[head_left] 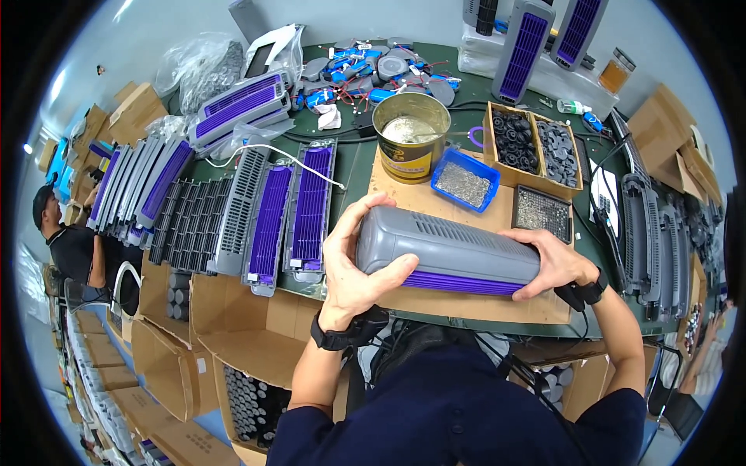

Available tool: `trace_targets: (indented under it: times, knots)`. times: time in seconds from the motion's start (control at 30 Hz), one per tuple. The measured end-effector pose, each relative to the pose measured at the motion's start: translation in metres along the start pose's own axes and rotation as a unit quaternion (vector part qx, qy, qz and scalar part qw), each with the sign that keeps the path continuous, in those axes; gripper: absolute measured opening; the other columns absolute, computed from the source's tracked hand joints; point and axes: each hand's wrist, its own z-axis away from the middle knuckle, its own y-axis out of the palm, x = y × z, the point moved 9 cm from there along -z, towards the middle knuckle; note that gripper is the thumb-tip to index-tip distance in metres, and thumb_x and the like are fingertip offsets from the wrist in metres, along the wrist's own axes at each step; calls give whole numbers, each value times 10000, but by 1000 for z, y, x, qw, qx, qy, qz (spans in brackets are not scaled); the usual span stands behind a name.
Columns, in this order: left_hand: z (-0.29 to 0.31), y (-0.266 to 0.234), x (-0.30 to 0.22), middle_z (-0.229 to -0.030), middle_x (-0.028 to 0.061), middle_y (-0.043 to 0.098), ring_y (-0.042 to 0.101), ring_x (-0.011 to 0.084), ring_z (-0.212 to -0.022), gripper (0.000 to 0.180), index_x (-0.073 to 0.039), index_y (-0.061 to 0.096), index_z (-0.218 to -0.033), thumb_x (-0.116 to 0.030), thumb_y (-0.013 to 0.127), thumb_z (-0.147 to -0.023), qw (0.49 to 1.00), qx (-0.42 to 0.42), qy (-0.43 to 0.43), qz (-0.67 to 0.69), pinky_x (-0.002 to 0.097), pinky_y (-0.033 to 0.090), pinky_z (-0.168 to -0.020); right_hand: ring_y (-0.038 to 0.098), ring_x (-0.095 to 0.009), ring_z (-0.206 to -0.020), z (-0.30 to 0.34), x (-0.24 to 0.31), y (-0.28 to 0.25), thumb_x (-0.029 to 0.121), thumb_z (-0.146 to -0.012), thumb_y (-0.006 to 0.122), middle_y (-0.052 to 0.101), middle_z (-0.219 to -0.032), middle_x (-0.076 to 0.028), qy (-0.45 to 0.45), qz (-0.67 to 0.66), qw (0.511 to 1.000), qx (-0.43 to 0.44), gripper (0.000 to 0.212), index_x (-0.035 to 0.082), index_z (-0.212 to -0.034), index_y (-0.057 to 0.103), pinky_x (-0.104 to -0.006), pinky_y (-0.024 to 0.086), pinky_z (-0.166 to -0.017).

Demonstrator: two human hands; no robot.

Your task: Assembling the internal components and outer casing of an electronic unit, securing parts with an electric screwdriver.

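Note:
A long grey plastic fan housing (458, 247) with a slotted back and a purple grille along its near side lies level between my hands, over the cardboard-covered work area. My left hand (353, 260) wraps its rounded left end, thumb on the near side and fingers over the top. Around the right end closes my right hand (550, 264), thumb and fingers gripping from far and near sides. Just beyond the housing are a blue tray of small screws (437, 183) and a black tray of small metal parts (569, 233).
A large tin (407, 165) stands behind the blue tray. A divided wooden box (536, 177) holds black and grey parts. Purple-grilled panels (270, 221) line the left, with blue batteries and motors (381, 68) heaped behind. More grey housings (643, 233) stand right. A person (74, 245) sits far left.

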Motion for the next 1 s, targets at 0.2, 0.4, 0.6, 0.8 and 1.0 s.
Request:
trace_targets:
  times: [0.2,0.4,0.6,0.8,1.0]
  knots:
    - [0,14,9,-1213,149,545,535,261,-1146,700,-32,548,-1182,-166,863,-571,982,113,135,-70,384,433,-978,589,-321,-981,30,14,-6,233,-505,851,596,-1055,-146,-2,202,971,-130,873,48,-1289,513,-385,462,-887]
    - [-9,50,34,-1196,159,513,526,361,-1121,718,-107,555,-1187,-204,885,-557,890,272,164,-328,418,440,-986,478,-323,-1044,52,19,2,290,-526,861,491,-1123,-133,56,442,870,-209,915,102,-1327,461,-412,384,-879]
    - [-40,76,30,-927,102,597,617,311,-853,470,-108,613,-1079,-207,818,-668,872,334,147,-327,422,513,-754,583,-317,-933,17,64,-35,198,-750,742,614,-928,-124,-17,367,913,-179,321,56,-1022,646,-416,438,-807]
    - [-115,118,76,-782,191,685,685,347,-712,142,-24,708,-782,-157,667,-756,707,252,156,-642,445,547,-620,667,-397,-753,-104,2,-54,32,-674,667,664,-776,-226,93,400,897,-162,116,-8,-782,675,-455,547,-657]
    - [-123,126,122,-773,160,696,705,303,-715,100,-49,708,-759,-96,619,-764,679,272,117,-672,410,565,-644,692,-318,-721,-132,-20,-42,56,-729,627,676,-752,-188,59,521,829,-193,70,26,-750,687,-410,548,-591]
